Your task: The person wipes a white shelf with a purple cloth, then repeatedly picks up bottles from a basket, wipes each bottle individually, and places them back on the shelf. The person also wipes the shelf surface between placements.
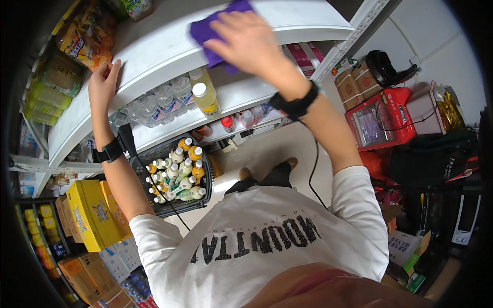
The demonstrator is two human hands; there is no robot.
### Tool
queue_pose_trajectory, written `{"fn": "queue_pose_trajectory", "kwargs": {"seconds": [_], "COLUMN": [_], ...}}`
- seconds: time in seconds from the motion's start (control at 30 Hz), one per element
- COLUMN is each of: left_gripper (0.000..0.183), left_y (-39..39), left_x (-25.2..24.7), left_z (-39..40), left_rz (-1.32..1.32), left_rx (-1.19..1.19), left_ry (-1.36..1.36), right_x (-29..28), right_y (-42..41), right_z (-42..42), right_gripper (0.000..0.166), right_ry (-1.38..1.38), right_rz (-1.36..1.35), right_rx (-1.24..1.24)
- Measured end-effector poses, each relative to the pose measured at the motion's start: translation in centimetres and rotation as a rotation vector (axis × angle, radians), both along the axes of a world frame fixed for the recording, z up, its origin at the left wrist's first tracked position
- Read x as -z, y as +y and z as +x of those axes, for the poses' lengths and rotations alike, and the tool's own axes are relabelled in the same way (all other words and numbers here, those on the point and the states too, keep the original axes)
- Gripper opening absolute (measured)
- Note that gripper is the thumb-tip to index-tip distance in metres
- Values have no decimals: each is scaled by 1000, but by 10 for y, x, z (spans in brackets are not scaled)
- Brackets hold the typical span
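A purple cloth (210, 32) lies under my right hand (244, 40), pressed flat on the upper white metal shelf (161, 42) with the fingers spread. My left hand (104, 82) rests at the front edge of that shelf, fingers bent, touching or close to the bottom of an orange shrink-wrapped drink pack (83, 42); whether it grips anything cannot be told. Green bottles (48, 98) stand left of the pack. On the shelf below are clear water bottles (154, 107) and yellow-drink bottles with white caps (206, 98).
A dark plastic basket (210, 181) full of white-capped drink bottles (179, 169) is on the floor below the shelves. Yellow cartons (92, 215) are stacked at left. A perforated shelf upright (346, 42) stands at right, near a red box (385, 119). Black cables hang from both wrists.
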State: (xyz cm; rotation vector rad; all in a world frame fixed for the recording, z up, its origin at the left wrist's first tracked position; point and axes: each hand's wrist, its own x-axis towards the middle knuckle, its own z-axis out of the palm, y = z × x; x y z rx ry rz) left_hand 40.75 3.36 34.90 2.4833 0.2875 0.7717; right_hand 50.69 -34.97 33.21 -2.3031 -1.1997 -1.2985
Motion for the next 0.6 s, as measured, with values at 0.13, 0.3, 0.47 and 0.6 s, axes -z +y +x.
{"fn": "queue_pose_trajectory", "kwargs": {"seconds": [0.13, 0.3, 0.47, 0.6], "left_gripper": [45, 46, 48, 48], "left_y": [-4, -16, -28, -35], "left_x": [-2, -11, -16, -16], "left_z": [-3, 3, 1, -5], "left_rz": [167, 325, 319, 255], "left_rx": [-86, -126, -181, -212], "left_ry": [65, 163, 179, 171], "right_x": [-8, -10, -14, -14], "right_y": [-109, -193, -188, -185], "right_z": [42, 79, 76, 75], "right_gripper": [38, 46, 51, 51], "right_ry": [-170, 195, 296, 323], "right_rz": [-114, -23, -49, -59], "right_rx": [209, 336, 407, 420]}}
